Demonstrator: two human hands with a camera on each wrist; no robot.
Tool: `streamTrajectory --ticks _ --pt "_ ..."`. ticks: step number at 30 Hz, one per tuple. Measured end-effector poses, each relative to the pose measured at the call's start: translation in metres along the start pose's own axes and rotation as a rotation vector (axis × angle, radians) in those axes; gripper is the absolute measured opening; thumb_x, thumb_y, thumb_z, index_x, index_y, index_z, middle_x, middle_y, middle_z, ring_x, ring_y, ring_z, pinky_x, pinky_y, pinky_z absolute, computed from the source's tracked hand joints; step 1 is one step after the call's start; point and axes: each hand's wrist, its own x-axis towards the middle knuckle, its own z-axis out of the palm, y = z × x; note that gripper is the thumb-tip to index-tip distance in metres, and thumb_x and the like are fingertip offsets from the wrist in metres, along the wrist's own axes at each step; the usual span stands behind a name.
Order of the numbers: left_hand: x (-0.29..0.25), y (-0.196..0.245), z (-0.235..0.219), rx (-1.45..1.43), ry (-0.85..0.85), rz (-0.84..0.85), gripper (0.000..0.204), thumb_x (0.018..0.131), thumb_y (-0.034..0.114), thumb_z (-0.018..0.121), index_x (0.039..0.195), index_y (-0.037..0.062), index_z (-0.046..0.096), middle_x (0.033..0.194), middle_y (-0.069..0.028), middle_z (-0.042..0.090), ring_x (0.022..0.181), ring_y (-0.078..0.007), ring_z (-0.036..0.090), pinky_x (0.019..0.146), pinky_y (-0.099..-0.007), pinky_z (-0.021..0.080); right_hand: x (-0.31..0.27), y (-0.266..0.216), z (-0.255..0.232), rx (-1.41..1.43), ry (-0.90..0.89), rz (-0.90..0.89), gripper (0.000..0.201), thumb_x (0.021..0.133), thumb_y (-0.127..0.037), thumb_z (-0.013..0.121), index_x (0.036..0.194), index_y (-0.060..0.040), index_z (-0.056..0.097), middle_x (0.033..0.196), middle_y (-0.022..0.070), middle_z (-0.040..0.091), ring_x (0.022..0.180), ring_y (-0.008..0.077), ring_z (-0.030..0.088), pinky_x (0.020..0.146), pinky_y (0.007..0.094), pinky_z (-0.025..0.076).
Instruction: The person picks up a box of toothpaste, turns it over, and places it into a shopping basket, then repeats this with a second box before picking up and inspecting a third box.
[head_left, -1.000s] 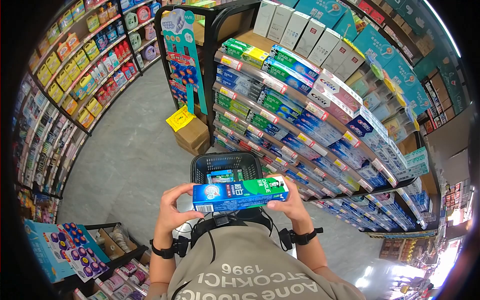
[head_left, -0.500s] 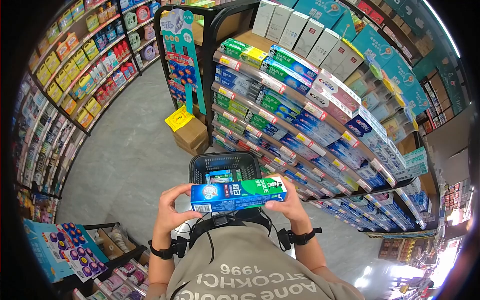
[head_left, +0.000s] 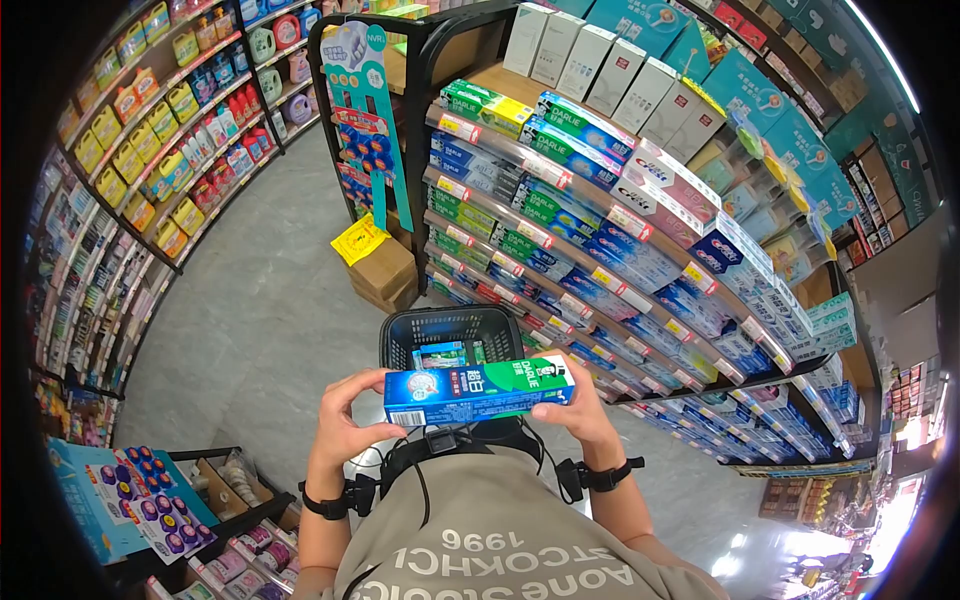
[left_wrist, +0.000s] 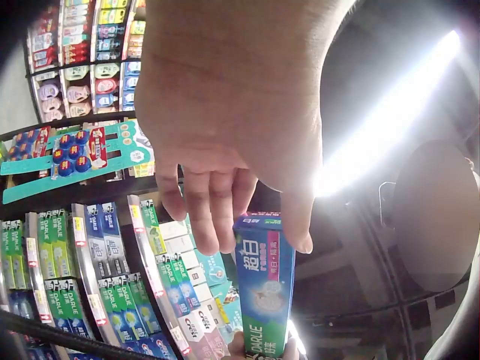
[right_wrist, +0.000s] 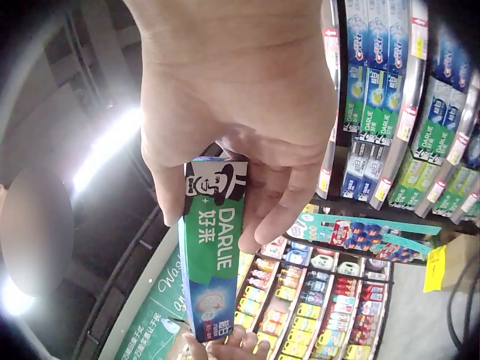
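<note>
A blue and green toothpaste box (head_left: 470,390) is held level in front of the body, its barcode end toward the left. My left hand (head_left: 350,415) grips that blue end between thumb and fingers. At the green end, my right hand (head_left: 580,405) holds the box with the thumb on its near side. The left wrist view shows the left hand's thumb and fingers on either side of the box (left_wrist: 262,292). In the right wrist view the box's green end (right_wrist: 214,225) sits between the right thumb and fingers. Just beyond the box stands a black shopping basket (head_left: 400,325).
Toothpaste shelves (head_left: 590,255) curve along the right. Cardboard boxes (head_left: 385,270) with a yellow bag (head_left: 360,238) on top stand on the floor by the shelf's end. Inside the basket lie several packages (head_left: 440,354). Detergent shelves (head_left: 150,120) line the left; a low display (head_left: 240,550) is near the left elbow.
Both hands keep their hold on the toothpaste box, which stays almost in place. The view shifts only slightly.
</note>
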Motion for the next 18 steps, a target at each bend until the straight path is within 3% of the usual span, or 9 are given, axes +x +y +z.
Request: streamTrajectory --ticks 14,18 --pt "0.0003 -0.0015 0.0051 0.04 -0.021 -0.013 0.072 0.057 0.025 0.099 0.119 -0.001 0.072 0.099 -0.0101 0.074 0.092 -0.0206 0.069 0.089 -0.0338 0.052 -0.005 -0.0003 -0.0026 0.049 0.024 0.034 0.06 0.08 -0.018 0.09 0.129 -0.0027 0.06 0.114 0.0009 0.065 0.106 0.0086 0.059 0.093 0.0271 0.048" --pt "0.0 -0.0021 0.0011 0.05 -0.079 -0.081 0.078 0.06 0.033 0.101 0.122 -0.0036 0.069 0.117 -0.0136 0.074 0.108 -0.0224 0.068 0.099 -0.036 0.051 -0.0063 0.0013 -0.0036 0.044 0.037 0.024 0.06 0.08 -0.017 0.09 0.129 -0.0026 0.059 0.114 0.0008 0.064 0.106 0.0086 0.058 0.093 0.027 0.048"
